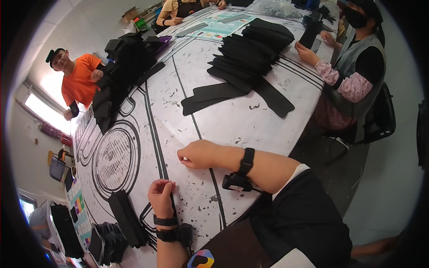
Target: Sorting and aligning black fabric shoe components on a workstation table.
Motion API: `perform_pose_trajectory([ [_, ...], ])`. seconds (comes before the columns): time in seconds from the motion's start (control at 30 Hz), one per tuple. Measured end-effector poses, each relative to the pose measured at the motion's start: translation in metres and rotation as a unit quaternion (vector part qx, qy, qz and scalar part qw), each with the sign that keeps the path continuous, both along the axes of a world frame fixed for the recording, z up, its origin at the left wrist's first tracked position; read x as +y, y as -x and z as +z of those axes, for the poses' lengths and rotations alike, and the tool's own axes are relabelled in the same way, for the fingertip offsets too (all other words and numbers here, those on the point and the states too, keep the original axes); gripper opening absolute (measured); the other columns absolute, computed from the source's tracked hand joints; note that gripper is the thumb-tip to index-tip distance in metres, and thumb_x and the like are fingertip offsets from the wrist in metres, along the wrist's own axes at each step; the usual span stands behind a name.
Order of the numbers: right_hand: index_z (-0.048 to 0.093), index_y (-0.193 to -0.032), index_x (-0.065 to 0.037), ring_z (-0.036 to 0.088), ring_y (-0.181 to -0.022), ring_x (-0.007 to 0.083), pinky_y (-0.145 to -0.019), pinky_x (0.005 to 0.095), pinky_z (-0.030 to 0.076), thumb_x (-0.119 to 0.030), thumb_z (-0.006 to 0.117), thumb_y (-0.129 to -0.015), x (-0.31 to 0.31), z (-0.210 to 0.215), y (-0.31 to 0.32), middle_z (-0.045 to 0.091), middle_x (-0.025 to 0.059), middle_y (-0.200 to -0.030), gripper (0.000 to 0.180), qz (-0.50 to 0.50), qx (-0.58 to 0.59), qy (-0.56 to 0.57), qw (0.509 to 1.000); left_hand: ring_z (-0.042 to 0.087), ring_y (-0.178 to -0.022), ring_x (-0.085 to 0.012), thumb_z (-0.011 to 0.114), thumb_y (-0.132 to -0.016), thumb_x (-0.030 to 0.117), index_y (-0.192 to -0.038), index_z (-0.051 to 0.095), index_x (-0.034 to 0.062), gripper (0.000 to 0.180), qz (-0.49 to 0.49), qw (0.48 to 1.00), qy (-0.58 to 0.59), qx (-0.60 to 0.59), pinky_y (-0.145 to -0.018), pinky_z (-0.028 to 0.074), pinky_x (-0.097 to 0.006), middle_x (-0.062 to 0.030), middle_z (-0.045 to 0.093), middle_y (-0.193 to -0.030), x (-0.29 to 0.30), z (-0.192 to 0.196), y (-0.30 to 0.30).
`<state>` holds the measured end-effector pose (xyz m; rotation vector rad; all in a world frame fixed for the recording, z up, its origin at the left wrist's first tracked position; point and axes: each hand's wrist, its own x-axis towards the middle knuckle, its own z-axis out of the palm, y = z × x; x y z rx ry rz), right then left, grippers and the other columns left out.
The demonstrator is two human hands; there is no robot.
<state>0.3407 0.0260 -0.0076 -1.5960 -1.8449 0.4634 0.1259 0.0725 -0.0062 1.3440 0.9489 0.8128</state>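
My left hand point(161, 197) is above the white table with its fingers curled in and the thumb close to the forefinger. Just beyond it, to the right, my right hand point(198, 154) rests near the tabletop, its fingers folded into a loose fist. I see nothing in either hand, and they do not touch. Ahead of them lies a fanned pile of flat, long black pieces point(252, 53) that look like fabric. A few loose black pieces point(273, 97) stick out from its near end. Nearer my left hand is a narrow black stack point(127, 218).
The white table point(268, 129) has black printed lines and dark scuffs. A tall black heap point(127, 58) stands at far left; folded black pieces point(107, 243) lie at near left. One person point(80, 73) is at left, another at the far end, and one at right holds a black piece point(309, 35).
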Motion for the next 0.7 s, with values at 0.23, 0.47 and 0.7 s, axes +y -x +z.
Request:
perform_pose_trajectory([
  [0.23,0.058,-0.086,-0.011,0.060,-0.071,0.0333,-0.064,0.0441,0.046,-0.023,0.055,-0.081,0.001,0.005,-0.003,0.062,0.0137,-0.074,0.014,0.013,-0.014,0.023,1.000,0.060,-0.067,-0.0129,0.059,-0.077,-0.001,-0.082,0.057,-0.0010,0.006,-0.024,0.999,0.012,-0.024,-0.065,0.048,-0.022,-0.0066,0.061,-0.074,0.001,-0.002,-0.001],
  [0.47,0.058,-0.089,-0.011,0.060,-0.070,0.0336,-0.064,0.0435,0.046,-0.025,0.053,-0.084,0.000,0.010,0.000,0.062,0.0130,-0.072,0.016,0.024,-0.027,0.037,0.999,0.061,-0.071,-0.0119,0.060,-0.078,0.000,-0.083,0.058,-0.0012,0.006,-0.032,0.999,0.007,0.002,-0.067,0.048,-0.022,-0.0074,0.064,-0.077,0.000,-0.004,0.006],
  [0.7,0.059,-0.089,-0.011,0.060,-0.070,0.0317,-0.063,0.0417,0.047,-0.025,0.054,-0.084,-0.010,0.010,0.001,0.063,0.0119,-0.072,0.016,0.026,-0.055,0.062,0.996,0.062,-0.075,-0.0146,0.054,-0.082,-0.001,-0.088,0.051,0.0013,0.007,-0.053,0.998,0.022,-0.038,-0.071,0.051,-0.025,-0.0064,0.060,-0.081,0.000,-0.014,0.004],
])
